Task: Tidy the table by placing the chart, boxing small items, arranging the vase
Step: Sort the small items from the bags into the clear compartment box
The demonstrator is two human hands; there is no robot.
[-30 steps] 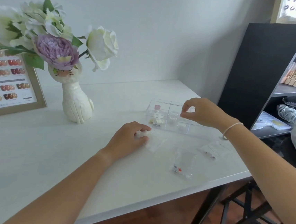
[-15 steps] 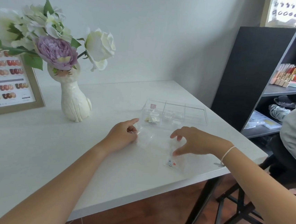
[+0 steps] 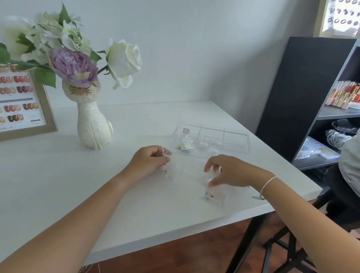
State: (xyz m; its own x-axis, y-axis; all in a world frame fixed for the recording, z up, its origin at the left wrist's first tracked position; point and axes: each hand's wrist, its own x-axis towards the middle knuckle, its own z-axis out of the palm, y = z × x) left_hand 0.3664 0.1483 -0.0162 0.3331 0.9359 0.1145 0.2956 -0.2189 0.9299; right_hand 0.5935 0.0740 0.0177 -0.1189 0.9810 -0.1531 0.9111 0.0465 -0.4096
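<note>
White table (image 3: 37,188), seen from above and behind the hands. Both forearms reach in from the near edge.

Left hand (image 3: 148,162): resting low on the table just in front of the clear box, fingers curled, thumb and forefinger pinched on the top edge of a small clear packet (image 3: 168,168) with tiny reddish bits inside. Grip closed on that packet.

Right hand (image 3: 230,172): hovering over a second clear packet (image 3: 212,195) that lies flat near the table's front edge, with red and blue specks showing through it. Fingers arched downward, thumb tip at the plastic. Whether the grip has actually closed on the film I cannot tell. A thin white band circles the wrist.

Clear box (image 3: 213,139): divided into compartments, standing open just beyond both hands, toward the table's right side. A small pink piece sits in the far-left compartment; gold and white bits in the near-left one; clear pieces in the middle. The right section looks bare.

Vase (image 3: 92,123): white, cat-shaped, upright at the left rear, holding white and purple flowers (image 3: 74,64).

Chart (image 3: 8,106): framed sheet of nail colour samples, propped upright at far left, beside the vase, partly hidden by leaves.

Dark shelf unit (image 3: 299,93) stands off the table's right end.
</note>
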